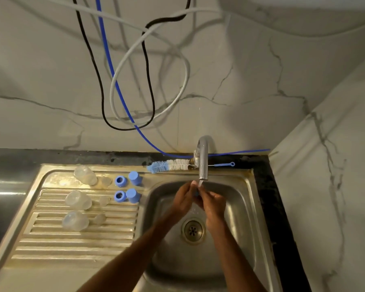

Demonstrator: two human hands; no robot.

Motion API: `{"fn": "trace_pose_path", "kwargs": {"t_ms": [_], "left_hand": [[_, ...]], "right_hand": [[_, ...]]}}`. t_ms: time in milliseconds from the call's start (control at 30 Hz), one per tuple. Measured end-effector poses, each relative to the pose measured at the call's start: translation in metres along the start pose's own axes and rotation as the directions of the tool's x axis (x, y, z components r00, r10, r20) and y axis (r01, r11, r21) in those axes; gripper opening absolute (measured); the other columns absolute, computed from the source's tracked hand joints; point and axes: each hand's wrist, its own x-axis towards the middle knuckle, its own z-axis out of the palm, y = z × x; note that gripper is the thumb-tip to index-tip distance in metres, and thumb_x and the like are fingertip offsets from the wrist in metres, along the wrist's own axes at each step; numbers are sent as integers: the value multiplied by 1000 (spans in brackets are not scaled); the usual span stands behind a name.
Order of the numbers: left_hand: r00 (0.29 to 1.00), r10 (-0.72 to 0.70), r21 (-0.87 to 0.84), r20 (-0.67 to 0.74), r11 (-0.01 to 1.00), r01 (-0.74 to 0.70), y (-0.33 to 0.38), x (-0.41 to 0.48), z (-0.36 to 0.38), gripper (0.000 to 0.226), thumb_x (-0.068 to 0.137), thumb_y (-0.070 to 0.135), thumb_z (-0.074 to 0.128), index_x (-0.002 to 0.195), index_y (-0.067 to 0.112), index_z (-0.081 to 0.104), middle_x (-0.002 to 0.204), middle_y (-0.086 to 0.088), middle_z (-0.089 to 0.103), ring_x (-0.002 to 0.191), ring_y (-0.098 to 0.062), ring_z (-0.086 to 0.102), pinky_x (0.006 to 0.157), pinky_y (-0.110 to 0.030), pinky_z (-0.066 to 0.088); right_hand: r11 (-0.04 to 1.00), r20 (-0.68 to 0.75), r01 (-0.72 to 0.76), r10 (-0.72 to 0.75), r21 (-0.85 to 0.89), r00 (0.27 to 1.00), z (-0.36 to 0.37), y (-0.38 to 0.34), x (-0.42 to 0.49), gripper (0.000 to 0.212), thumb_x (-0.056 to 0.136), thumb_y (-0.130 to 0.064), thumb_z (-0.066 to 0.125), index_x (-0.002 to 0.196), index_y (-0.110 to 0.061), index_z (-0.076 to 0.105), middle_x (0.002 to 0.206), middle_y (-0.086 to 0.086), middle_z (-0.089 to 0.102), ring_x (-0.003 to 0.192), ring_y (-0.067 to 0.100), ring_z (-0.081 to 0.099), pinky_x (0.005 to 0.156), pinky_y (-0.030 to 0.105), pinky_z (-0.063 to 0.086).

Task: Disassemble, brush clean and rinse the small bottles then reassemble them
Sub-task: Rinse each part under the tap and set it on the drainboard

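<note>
Over the sink basin (pixel 243 209), both hands are together under the tap (pixel 203 163), the left hand (pixel 184 198) and right hand (pixel 214 204) pinching a small blue part (pixel 196 194) in the water stream, above the drain (pixel 192 230). On the ribbed drainboard (pixel 76 247) to the left, three clear bottles (pixel 78 199) lie on their sides, each with a clear teat (pixel 104 200) beside it, then two blue rings (pixel 120 196) and two blue caps (pixel 133 195) near the basin's rim. A bottle brush (pixel 169 165) lies along the back edge by the black table (pixel 268 186); the front drainboard is open.
</note>
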Motion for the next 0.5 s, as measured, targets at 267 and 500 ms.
{"fn": "trace_pose_path", "kwargs": {"t_ms": [267, 500], "left_hand": [[964, -266, -388, -20, 890, 238, -3, 23, 18, 52, 112, 33, 25, 105, 2, 67, 93, -16, 67, 79, -20, 66, 74, -30, 56], [993, -91, -292, -73, 954, 66, -1, 13, 22, 27, 109, 20, 42, 117, 2, 60, 102, -16, 68, 87, -15, 69, 75, -24, 56]], "right_hand": [[810, 148, 285, -243, -512, 959, 2, -1, -1, 18, 95, -16, 68, 111, -14, 75, 101, 4, 77, 89, 14, 73, 81, 29, 61], [983, 41, -126, 121, 133, 992, -3, -23, -5, 12, 96, -19, 65, 99, -10, 73, 92, 13, 77, 86, 24, 74, 77, 35, 59]]}}
